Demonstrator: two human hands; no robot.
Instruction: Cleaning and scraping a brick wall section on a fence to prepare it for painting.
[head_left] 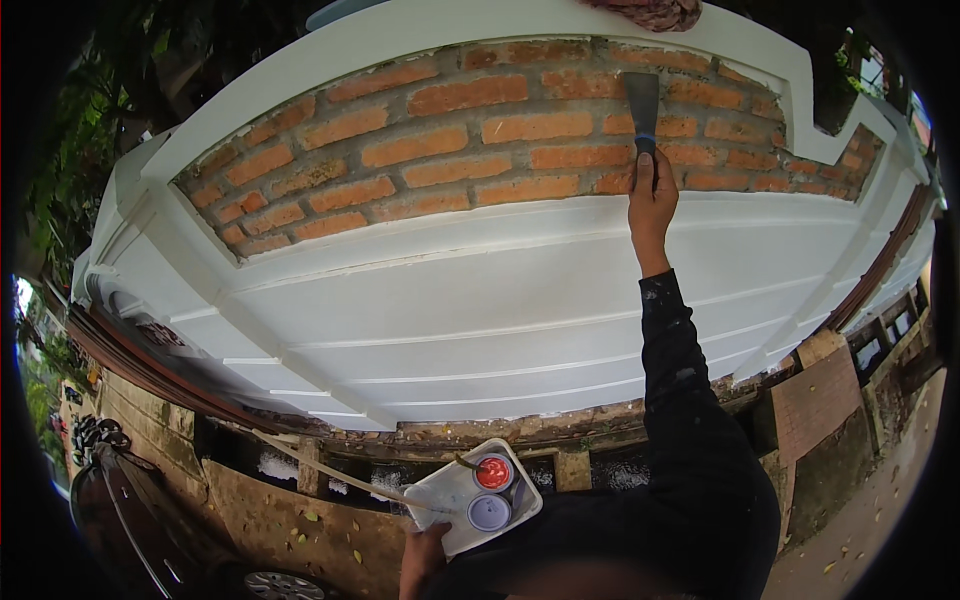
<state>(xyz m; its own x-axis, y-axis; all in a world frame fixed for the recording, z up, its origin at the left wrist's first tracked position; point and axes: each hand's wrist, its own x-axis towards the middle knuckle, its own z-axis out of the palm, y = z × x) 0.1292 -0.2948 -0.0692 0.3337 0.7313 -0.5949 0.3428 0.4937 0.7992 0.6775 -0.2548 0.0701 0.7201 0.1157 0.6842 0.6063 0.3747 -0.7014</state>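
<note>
My right hand [653, 205] reaches up with its fingers wrapped around the handle of a putty knife [642, 105]. The broad grey blade points upward over the brick panel [452, 96]; whether it touches the bricks I cannot tell. Low in front of me, my left hand [424, 555] grips the near left edge of a white plastic tray [432, 490]. In the tray stand a cup of red paint [492, 472], with a thin dark handle sticking out, and a cup of grey-violet paint [489, 513].
White plaster [450, 310] frames the bricks and runs down below them. A long thin pole [340, 472] slants from the wall's foot to the tray. An open drain lies under the wall. At lower left is a dark car [130, 510]; a bunched cloth [655, 12] sits on top.
</note>
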